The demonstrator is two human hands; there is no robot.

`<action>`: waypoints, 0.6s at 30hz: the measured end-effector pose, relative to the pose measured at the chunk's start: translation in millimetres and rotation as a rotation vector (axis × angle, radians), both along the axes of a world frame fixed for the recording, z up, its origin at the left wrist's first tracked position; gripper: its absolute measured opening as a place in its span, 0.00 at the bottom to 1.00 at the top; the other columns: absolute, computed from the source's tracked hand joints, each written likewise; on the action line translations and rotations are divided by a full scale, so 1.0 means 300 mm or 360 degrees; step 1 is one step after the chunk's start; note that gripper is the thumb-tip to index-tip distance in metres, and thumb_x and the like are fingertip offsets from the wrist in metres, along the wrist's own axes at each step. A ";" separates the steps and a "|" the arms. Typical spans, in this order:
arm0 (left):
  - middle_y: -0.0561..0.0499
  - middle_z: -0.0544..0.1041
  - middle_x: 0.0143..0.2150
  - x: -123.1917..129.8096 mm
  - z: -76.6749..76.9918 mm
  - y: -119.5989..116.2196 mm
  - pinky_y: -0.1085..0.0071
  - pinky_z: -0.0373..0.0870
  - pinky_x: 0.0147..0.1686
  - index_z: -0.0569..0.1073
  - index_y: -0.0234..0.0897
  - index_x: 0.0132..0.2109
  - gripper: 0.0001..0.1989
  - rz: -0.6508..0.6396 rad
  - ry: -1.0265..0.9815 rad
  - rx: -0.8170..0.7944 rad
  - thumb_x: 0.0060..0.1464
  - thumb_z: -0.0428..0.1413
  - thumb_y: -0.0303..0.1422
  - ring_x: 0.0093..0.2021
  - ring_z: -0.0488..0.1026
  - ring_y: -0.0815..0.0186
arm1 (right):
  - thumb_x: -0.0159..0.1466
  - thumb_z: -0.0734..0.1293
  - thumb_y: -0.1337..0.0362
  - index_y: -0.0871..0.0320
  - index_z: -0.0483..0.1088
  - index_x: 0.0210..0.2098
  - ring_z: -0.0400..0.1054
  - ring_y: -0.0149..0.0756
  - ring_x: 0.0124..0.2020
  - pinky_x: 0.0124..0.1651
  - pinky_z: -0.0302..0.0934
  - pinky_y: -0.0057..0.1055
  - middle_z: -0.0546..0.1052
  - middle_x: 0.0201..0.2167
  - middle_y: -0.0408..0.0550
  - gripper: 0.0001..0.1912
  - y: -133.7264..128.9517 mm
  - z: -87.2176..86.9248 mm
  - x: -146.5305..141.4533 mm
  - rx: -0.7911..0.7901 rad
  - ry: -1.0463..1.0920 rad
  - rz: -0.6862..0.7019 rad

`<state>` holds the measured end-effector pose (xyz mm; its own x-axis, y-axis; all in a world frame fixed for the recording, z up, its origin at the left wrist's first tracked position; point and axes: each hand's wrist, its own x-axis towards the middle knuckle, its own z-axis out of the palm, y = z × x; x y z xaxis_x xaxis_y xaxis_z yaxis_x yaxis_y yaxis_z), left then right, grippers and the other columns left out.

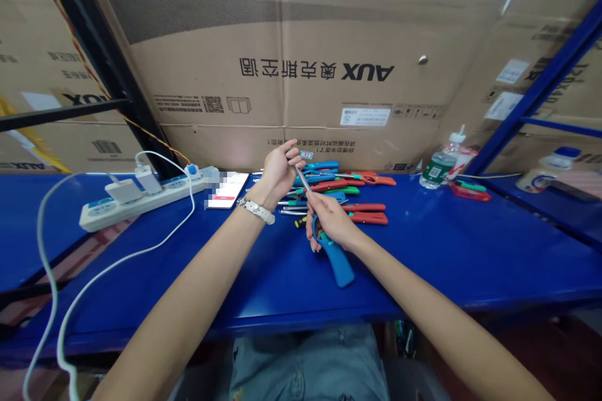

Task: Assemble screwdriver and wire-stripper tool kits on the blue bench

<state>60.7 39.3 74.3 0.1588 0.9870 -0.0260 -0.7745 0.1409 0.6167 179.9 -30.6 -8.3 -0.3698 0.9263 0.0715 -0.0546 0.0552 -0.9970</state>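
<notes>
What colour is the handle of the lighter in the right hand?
The lighter's handle is blue, best seen in the head view.

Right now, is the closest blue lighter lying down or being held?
Held: the right hand grips the blue lighter near its metal tube; the left hand is at the tube's far end.

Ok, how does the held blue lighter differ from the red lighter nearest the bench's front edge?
Support: the right hand grips the blue lighter, with the left hand at its metal nozzle; the red lighter lies on the bench.
Direction: the blue lighter's handle end points toward the bench's near edge; the red lighter's points to the right.
Shared: both have long handles.
</notes>
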 end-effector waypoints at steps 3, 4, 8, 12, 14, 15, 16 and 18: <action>0.54 0.65 0.21 -0.020 -0.027 -0.005 0.73 0.65 0.22 0.68 0.34 0.35 0.13 -0.0261 0.0036 -0.0087 0.68 0.46 0.34 0.20 0.65 0.69 | 0.66 0.59 0.36 0.52 0.54 0.33 0.67 0.36 0.10 0.10 0.60 0.26 0.72 0.13 0.37 0.25 0.000 -0.001 0.003 -0.0009 -0.0023 -0.0026; 0.53 0.66 0.21 -0.027 -0.035 -0.007 0.72 0.66 0.22 0.68 0.35 0.34 0.15 -0.0333 0.0035 -0.0132 0.68 0.46 0.36 0.21 0.67 0.67 | 0.66 0.59 0.36 0.52 0.54 0.33 0.67 0.36 0.10 0.10 0.60 0.26 0.72 0.13 0.37 0.25 -0.001 -0.002 0.003 -0.0012 -0.0031 -0.0024; 0.58 0.54 0.16 -0.044 -0.049 -0.019 0.73 0.64 0.21 0.57 0.40 0.25 0.19 -0.0437 -0.0119 -0.0154 0.67 0.44 0.33 0.16 0.58 0.70 | 0.66 0.59 0.37 0.52 0.54 0.33 0.67 0.36 0.10 0.11 0.60 0.25 0.72 0.14 0.37 0.25 -0.005 -0.007 0.000 0.0005 -0.0057 0.0020; 0.59 0.52 0.16 -0.038 -0.049 -0.027 0.72 0.61 0.19 0.52 0.42 0.24 0.21 -0.0406 -0.0204 -0.0133 0.66 0.43 0.38 0.15 0.54 0.71 | 0.65 0.60 0.36 0.52 0.54 0.33 0.67 0.36 0.10 0.11 0.60 0.26 0.72 0.13 0.37 0.26 -0.012 -0.006 -0.003 0.0005 -0.0065 0.0025; 0.59 0.52 0.16 -0.034 -0.049 -0.026 0.73 0.61 0.19 0.50 0.42 0.24 0.21 -0.0372 -0.0227 -0.0140 0.66 0.43 0.38 0.16 0.54 0.71 | 0.65 0.60 0.36 0.52 0.54 0.33 0.67 0.36 0.10 0.10 0.60 0.26 0.72 0.13 0.37 0.26 -0.015 -0.006 -0.003 -0.0005 -0.0066 0.0033; 0.59 0.51 0.16 -0.032 -0.049 -0.025 0.74 0.61 0.19 0.50 0.42 0.24 0.21 -0.0344 -0.0241 -0.0138 0.67 0.43 0.37 0.16 0.54 0.72 | 0.65 0.60 0.36 0.52 0.54 0.33 0.67 0.36 0.10 0.10 0.60 0.26 0.72 0.13 0.37 0.26 -0.016 -0.006 -0.003 -0.0006 -0.0066 0.0041; 0.59 0.50 0.16 -0.031 -0.048 -0.024 0.74 0.62 0.20 0.49 0.42 0.24 0.21 -0.0315 -0.0254 -0.0133 0.67 0.43 0.36 0.16 0.53 0.72 | 0.65 0.60 0.36 0.52 0.54 0.33 0.67 0.36 0.10 0.10 0.60 0.26 0.72 0.13 0.36 0.25 -0.017 -0.005 -0.003 -0.0003 -0.0065 0.0046; 0.59 0.49 0.16 -0.033 -0.045 -0.019 0.75 0.63 0.21 0.48 0.42 0.24 0.22 -0.0279 -0.0262 -0.0111 0.68 0.43 0.36 0.16 0.54 0.72 | 0.65 0.60 0.37 0.52 0.54 0.33 0.67 0.36 0.10 0.10 0.60 0.26 0.72 0.13 0.36 0.25 -0.019 -0.005 -0.003 0.0006 -0.0064 0.0052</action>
<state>50.8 33.6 60.9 0.3349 0.9408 -0.0525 -0.8239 0.3194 0.4682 179.1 -36.2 -9.7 -0.4022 0.9136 0.0595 -0.0165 0.0577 -0.9982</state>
